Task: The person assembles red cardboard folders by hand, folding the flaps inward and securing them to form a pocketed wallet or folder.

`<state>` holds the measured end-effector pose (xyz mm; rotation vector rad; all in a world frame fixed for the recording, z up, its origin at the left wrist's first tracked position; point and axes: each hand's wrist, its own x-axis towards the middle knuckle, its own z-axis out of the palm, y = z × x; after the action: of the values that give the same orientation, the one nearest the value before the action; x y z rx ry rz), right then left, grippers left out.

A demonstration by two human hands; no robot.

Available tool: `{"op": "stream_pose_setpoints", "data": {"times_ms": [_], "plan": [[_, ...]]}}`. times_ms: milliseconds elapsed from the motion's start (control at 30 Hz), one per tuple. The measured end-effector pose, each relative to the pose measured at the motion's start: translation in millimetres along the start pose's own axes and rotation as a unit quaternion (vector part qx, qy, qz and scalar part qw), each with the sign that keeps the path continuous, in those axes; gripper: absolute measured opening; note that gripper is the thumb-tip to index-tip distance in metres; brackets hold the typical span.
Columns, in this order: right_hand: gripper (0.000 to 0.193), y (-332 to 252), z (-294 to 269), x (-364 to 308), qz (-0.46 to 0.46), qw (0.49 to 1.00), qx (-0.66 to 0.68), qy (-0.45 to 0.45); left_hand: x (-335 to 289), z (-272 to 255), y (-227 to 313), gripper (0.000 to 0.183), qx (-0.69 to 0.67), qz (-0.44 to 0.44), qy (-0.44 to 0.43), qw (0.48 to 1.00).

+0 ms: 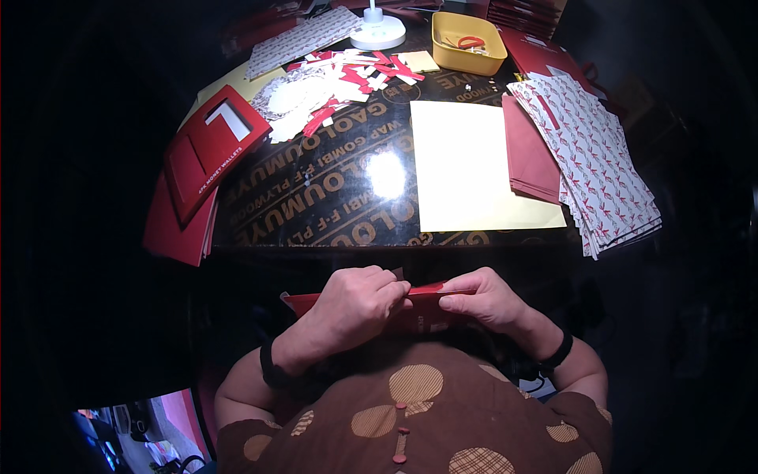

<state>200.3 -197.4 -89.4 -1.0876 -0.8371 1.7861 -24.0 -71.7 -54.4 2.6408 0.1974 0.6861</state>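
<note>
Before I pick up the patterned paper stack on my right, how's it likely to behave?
The patterned paper stack will probably slide apart, since its edges are fanned and no band shows around it. Each piece looks thin, so likely light and bendable. Pushing it may drag the red sheets, which it partly covers.

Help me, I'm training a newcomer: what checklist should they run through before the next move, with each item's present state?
1. Left hand gripping the flat red card piece: ok.
2. Right hand holding its right part: ok.
3. Underside of that piece undamaged: cannot tell, hidden.
4. Loose red and white paper scraps tidied away: not ok, strewn around the far side.
5. White sheets with red-and-grey print squarely stacked: not ok, their edges are fanned out.
6. Yellow rectangular plastic tub standing upright: ok.
</note>
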Motion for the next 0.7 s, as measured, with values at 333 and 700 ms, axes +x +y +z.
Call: {"op": "stream_pose_setpoints", "data": {"times_ms": [333, 700], "plan": [[0.017, -49.5, 35.3, -5.7, -0.412, 0.614, -0.649, 0.178, 2.0, -1.4, -1.9, 0.019, -0.019, -0.001, 0.001, 1.0], [0.016, -37.6, 31.6, 19.0, -0.408, 0.648, -0.641, 0.055, -2.7, -22.3, -0.6, 0.017, -0.006, -0.009, -0.016, 1.0]]}}
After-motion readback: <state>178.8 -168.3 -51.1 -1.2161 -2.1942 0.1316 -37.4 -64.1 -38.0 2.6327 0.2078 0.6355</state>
